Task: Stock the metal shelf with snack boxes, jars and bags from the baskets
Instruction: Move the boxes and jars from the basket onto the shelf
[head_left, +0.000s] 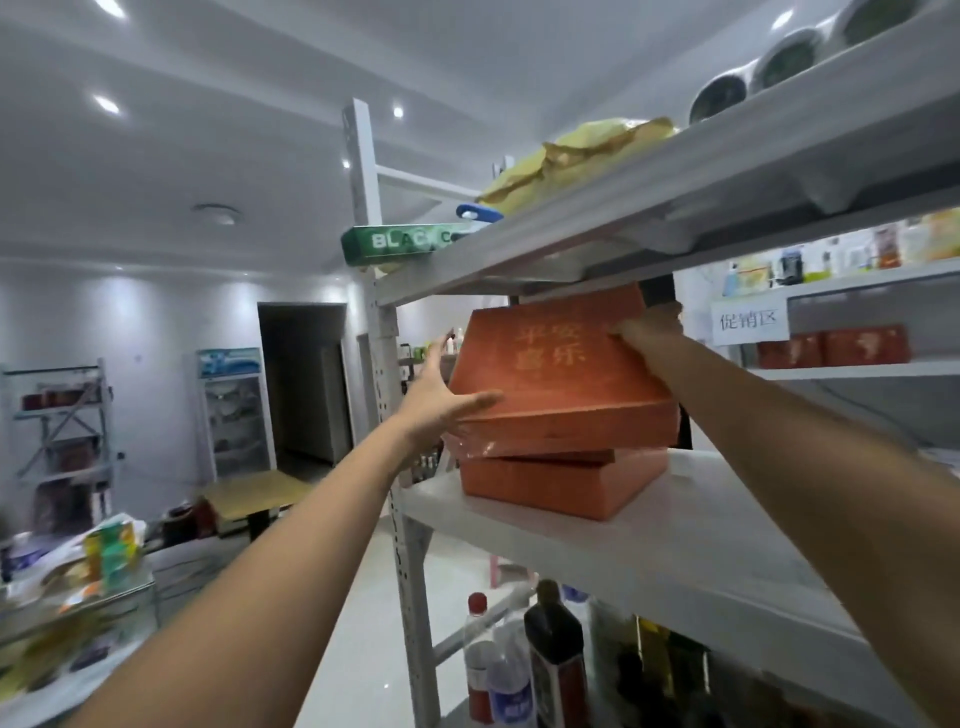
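Note:
Two flat orange-red gift boxes are stacked on a white board of the metal shelf (649, 551). The top box (556, 374), with gold characters on its lid, tilts up at the back over the lower box (561, 486). My left hand (436, 395) presses its straight fingers and thumb against the top box's left side. My right hand (649, 325) reaches to the box's far right corner; the box and my forearm hide most of its fingers.
The board above carries a green box (395, 241), yellow bags (571, 156) and round jars (779, 62). Bottles (519, 665) stand on the board below. Baskets of snack bags (78, 582) sit low left. Another shelf with red boxes (841, 348) stands at right.

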